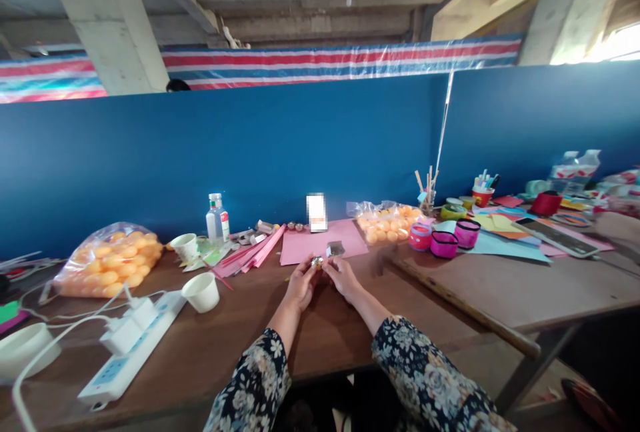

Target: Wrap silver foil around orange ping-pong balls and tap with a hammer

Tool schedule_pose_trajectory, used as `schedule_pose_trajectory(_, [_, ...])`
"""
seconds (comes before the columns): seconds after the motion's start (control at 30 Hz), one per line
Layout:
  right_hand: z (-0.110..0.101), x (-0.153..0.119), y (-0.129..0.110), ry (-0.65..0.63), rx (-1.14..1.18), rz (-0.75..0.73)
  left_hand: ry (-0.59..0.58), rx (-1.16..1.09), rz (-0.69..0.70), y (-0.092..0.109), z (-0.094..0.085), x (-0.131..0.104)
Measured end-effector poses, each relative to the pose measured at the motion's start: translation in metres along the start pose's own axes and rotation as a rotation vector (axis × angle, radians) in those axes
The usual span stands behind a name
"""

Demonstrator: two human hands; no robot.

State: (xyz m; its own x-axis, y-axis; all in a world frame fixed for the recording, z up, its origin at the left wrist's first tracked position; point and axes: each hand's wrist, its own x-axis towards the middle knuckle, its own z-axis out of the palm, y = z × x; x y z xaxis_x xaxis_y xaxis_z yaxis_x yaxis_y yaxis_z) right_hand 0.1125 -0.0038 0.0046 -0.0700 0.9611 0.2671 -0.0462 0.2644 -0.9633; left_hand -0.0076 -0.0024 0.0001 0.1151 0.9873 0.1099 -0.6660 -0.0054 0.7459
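Both of my hands meet over the brown table, in front of the pink paper. Between the fingertips is a small shiny ball, gold and silver in colour. My left hand is closed on it from the left, with fingers bent. From the right, my right hand pinches at the same ball, its fingers partly hidden. Just beyond the right fingers shows a dark silvery square piece; whether they touch it I cannot tell. Two or so similar shiny balls lie behind the paper.
Bags of orange balls lie left and right. A white power strip with plugs and a paper cup are on my left. A bright phone stands ahead. On the right a wooden bar edges another table.
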Motion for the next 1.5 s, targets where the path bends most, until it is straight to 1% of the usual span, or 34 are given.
schedule_pose_trajectory(0.47, [0.0008,0.001,0.0026,-0.021,0.003,0.025,0.008,0.028,0.009,-0.0014,-0.0035,0.0018])
schedule_pose_trajectory(1.03, [0.0011,0.0031,0.0087,-0.036,0.003,0.02,0.005,0.044,0.026,0.0002,-0.0021,0.0002])
schedule_pose_trajectory(1.3, [0.002,0.0018,0.0043,-0.045,0.005,0.038,0.036,0.044,0.031,0.0005,0.0,-0.0004])
schedule_pose_trajectory(1.5, [0.0024,0.0028,0.0055,-0.031,0.014,0.047,0.018,0.042,0.044,-0.0015,-0.0022,0.001])
